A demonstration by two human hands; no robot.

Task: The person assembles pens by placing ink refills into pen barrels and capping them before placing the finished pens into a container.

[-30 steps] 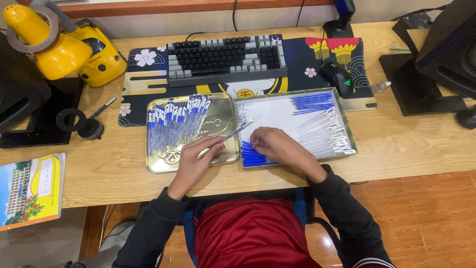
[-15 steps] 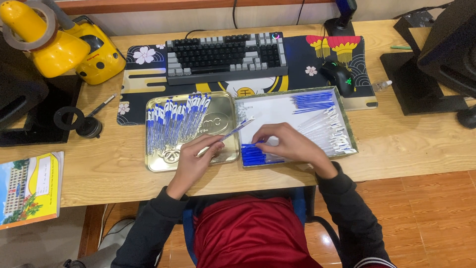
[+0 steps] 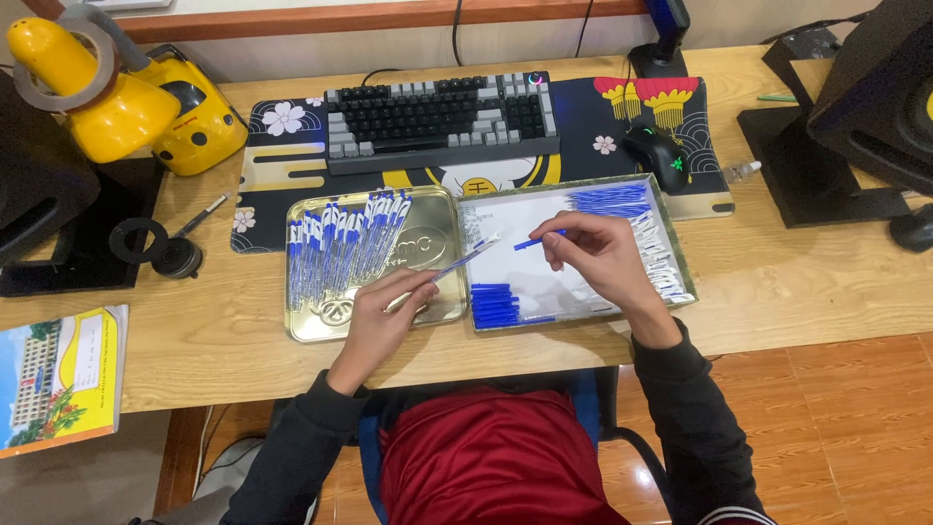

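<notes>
At six o'clock the person sits in a red top at the desk's near edge (image 3: 544,355). The left hand (image 3: 384,316) pinches a clear pen barrel (image 3: 457,264), fingers closed on it, its long axis running up toward two o'clock and its tip pointing at the right hand. The right hand (image 3: 598,255) holds a short blue cap (image 3: 537,239) between pinched fingertips, just right of that tip and apart from it. Below lie the gold tin (image 3: 311,329) of finished pens at nine o'clock and the white tray (image 3: 525,209) of blue and clear parts at three, side by side. Beyond, at twelve, a keyboard (image 3: 437,117) and mouse (image 3: 659,156) border the free space above both trays.
</notes>
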